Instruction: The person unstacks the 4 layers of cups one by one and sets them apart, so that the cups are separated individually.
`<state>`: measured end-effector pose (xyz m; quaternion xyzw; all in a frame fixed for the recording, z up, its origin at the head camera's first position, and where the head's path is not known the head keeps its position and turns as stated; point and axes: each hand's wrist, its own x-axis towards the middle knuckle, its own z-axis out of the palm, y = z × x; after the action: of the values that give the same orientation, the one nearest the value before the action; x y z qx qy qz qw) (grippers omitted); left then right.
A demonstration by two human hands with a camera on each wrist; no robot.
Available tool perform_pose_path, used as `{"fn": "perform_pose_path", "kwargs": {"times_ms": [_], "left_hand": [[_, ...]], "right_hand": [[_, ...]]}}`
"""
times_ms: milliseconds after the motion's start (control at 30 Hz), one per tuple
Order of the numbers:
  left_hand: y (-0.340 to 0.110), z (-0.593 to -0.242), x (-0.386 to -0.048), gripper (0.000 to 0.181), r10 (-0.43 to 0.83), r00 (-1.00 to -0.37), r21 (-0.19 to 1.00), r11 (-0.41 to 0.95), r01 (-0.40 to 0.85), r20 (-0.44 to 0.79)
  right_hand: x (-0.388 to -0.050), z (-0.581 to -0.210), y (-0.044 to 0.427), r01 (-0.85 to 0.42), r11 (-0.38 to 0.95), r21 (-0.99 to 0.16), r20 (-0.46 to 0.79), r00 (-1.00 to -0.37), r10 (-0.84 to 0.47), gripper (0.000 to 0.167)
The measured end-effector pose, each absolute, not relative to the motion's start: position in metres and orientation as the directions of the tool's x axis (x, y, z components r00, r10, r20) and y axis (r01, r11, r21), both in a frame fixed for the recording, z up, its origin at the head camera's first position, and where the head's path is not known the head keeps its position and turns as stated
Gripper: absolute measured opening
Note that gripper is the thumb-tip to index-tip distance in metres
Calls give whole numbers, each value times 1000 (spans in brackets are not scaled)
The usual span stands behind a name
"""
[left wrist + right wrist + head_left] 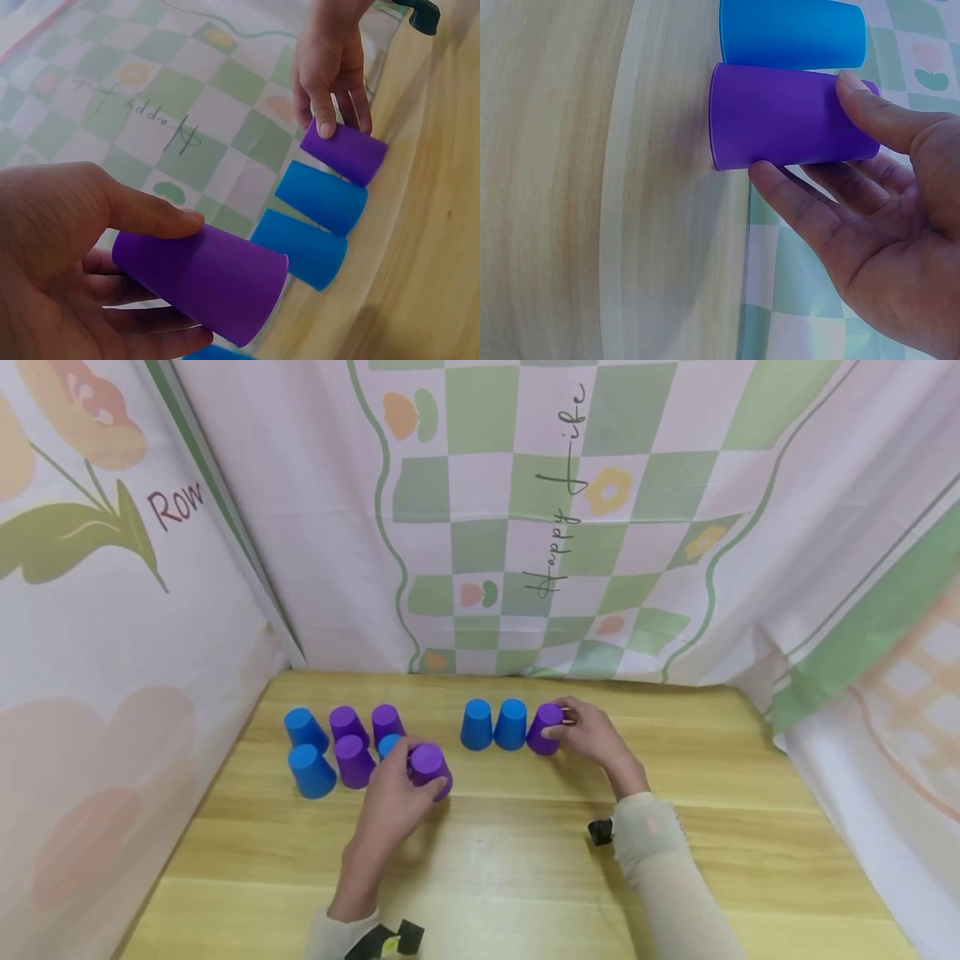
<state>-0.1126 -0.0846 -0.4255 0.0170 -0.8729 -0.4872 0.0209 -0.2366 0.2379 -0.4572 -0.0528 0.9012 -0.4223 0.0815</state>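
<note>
My left hand (392,806) grips an upside-down purple cup (430,766), thumb on one side and fingers on the other, as the left wrist view shows. Part of a blue cup (388,744) appears behind that hand. Farther right, my right hand (597,737) holds another purple cup (542,737) between thumb and fingers. This cup stands mouth down at the right end of a short row, beside a blue cup (510,725) and a second blue cup (476,725). In the right wrist view, its rim (715,120) meets the wooden surface.
Left of the left hand stand more upturned cups in two rows: blue cups (312,772) at the outer end and purple cups (354,763) further in. The wooden table (510,860) ends at a checked curtain (540,552) behind and a printed cloth (135,693) on the left.
</note>
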Motion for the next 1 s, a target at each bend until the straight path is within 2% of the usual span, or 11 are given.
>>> {"fn": "perform_pose_path", "kwargs": {"times_ms": [367,1000], "left_hand": [[-106,-426,-101,53,-94,-995,850,522,-70,-24],[-168,-431,-83,63,-162,-978,857,476,-196,-133]], "right_hand": [[-237,-457,237,-24,643,-765,-110,-980,-167,56],[-236,-457,236,-36,649,-760,-96,-981,-167,56]]}}
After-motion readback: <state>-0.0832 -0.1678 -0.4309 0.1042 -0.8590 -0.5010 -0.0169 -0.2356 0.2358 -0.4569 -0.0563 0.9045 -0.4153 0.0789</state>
